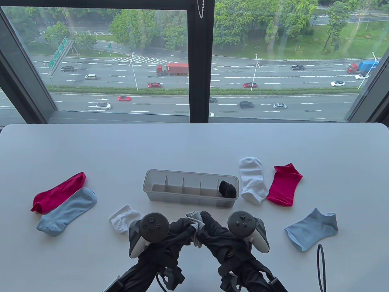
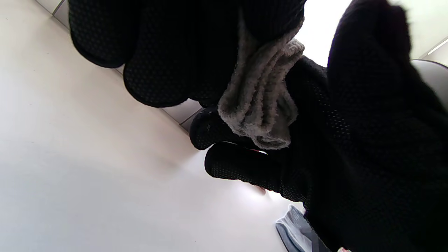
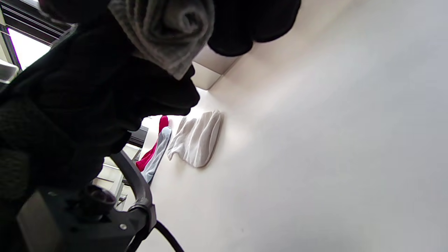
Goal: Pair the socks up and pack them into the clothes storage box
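fingers: left hand (image 1: 179,232) and right hand (image 1: 209,231) both curl tight round a bunched grey sock bundle (image 1: 194,217), raised just in front of the box
bundle: wadded up, long axis impossible to tell
box: clear storage box (image 1: 170,199) lies long side left to right; rolled black socks (image 1: 227,188) fill its far-right slot
labels: no writing readable
loose socks: red sock (image 1: 59,191) and blue sock (image 1: 68,211) left, white sock (image 1: 123,219) near the left hand; white sock (image 1: 253,180), red sock (image 1: 284,185), blue sock (image 1: 311,229) right
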### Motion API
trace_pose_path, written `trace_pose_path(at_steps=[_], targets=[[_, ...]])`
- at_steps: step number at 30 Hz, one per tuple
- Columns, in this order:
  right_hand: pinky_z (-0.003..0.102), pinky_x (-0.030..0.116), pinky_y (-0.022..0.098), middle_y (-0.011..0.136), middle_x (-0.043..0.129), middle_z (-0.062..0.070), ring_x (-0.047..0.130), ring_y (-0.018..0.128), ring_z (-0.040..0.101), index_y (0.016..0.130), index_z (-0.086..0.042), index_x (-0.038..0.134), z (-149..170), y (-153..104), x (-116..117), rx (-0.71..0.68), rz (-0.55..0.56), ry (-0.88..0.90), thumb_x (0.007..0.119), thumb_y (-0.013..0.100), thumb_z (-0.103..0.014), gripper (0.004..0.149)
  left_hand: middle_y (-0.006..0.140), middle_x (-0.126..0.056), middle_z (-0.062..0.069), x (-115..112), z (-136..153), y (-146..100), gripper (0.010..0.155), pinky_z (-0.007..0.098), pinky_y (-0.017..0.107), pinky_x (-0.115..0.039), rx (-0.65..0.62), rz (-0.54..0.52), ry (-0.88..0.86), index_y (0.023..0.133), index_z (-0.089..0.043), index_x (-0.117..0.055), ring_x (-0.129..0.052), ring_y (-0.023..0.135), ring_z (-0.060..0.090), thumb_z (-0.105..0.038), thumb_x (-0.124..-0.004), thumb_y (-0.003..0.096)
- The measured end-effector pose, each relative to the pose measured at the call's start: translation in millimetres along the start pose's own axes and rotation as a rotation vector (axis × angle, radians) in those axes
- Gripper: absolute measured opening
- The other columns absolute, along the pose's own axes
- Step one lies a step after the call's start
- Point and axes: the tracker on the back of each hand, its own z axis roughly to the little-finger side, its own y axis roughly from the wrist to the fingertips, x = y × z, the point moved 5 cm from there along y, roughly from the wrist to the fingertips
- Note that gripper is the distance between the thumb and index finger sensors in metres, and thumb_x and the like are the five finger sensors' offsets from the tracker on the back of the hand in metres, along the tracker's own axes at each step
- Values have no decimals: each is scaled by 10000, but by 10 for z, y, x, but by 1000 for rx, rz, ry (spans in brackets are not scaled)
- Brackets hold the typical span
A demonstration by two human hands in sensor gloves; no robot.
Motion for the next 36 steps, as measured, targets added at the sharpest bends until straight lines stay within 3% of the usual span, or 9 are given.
trace_pose_path(at_steps=[3, 5, 7, 11, 16, 23, 25, 28, 36], targets=[[436, 669, 736, 1122, 457, 145, 712, 926, 254, 1109, -184, 165, -18, 9, 10, 37, 83, -218, 704, 405, -647, 1000, 711, -1010, 219, -87, -35, 4, 419, 572, 535, -845, -30, 78, -19, 831, 43, -797, -1061, 586, 358, -265, -681, 572], [377, 750, 686, 1078, 564, 93, 807, 843, 186, 1102, -202, 256, -18, 1, -31, 63, 149, -330, 734, 414, -612, 933, 721, -1002, 225, -142, -67, 11, 421, 575, 542, -838, -49, 122, -24, 832, 55, -784, -1053, 599, 366, -261, -675, 576], [345, 776, 666, 1057, 613, 68, 846, 799, 148, 1102, -216, 281, -2, -1, -65, 72, 173, -305, 720, 496, -524, 809, 739, -982, 221, -115, -87, 13, 422, 587, 561, -815, -51, 64, 28, 851, 41, -773, -1032, 622, 373, -260, -661, 576], [356, 752, 666, 1071, 606, 65, 828, 800, 165, 1108, -309, 335, 96, 14, -135, 69, 118, -94, 619, 584, -452, 614, 778, -940, 216, -15, -73, -2, 436, 597, 586, -783, -4, -30, 118, 894, 8, -739, -995, 660, 378, -263, -634, 569], [334, 742, 655, 1083, 576, 45, 803, 807, 170, 1091, -385, 398, -21, 6, -123, 13, 96, -145, 631, 574, -429, 569, 749, -954, 193, 170, 64, 39, 429, 593, 561, -803, 59, -160, 136, 894, -21, -752, -1011, 631, 377, -267, -619, 568], [356, 753, 640, 1088, 545, 60, 774, 834, 219, 1044, -413, 508, -62, 36, 16, 7, 42, -208, 694, 524, -357, 556, 825, -948, 196, 183, 138, 95, 417, 612, 578, -805, 67, -156, 131, 910, -104, -785, -1002, 715, 431, -283, -620, 571], [366, 775, 631, 1088, 541, 65, 774, 837, 224, 1020, -446, 500, -41, 54, 34, 26, 45, -239, 693, 514, -353, 550, 940, -873, 240, 145, 59, 101, 410, 652, 640, -739, -6, -106, 94, 917, -133, -787, -896, 845, 521, -281, -624, 571], [395, 767, 643, 1088, 520, 86, 748, 852, 250, 986, -475, 502, -56, 62, 54, 25, 18, -256, 694, 505, -330, 538, 1019, -787, 276, 106, -91, 66, 406, 688, 681, -666, -51, -108, 178, 917, -139, -786, -772, 935, 580, -266, -616, 571], [443, 734, 664, 1105, 451, 102, 685, 895, 279, 945, -516, 500, -78, 113, 227, 49, -75, -402, 676, 494, -324, 521, 1040, -770, 273, 2, -242, 26, 406, 683, 679, -677, -141, -81, 202, 899, -185, -810, -757, 946, 583, -264, -620, 549]])
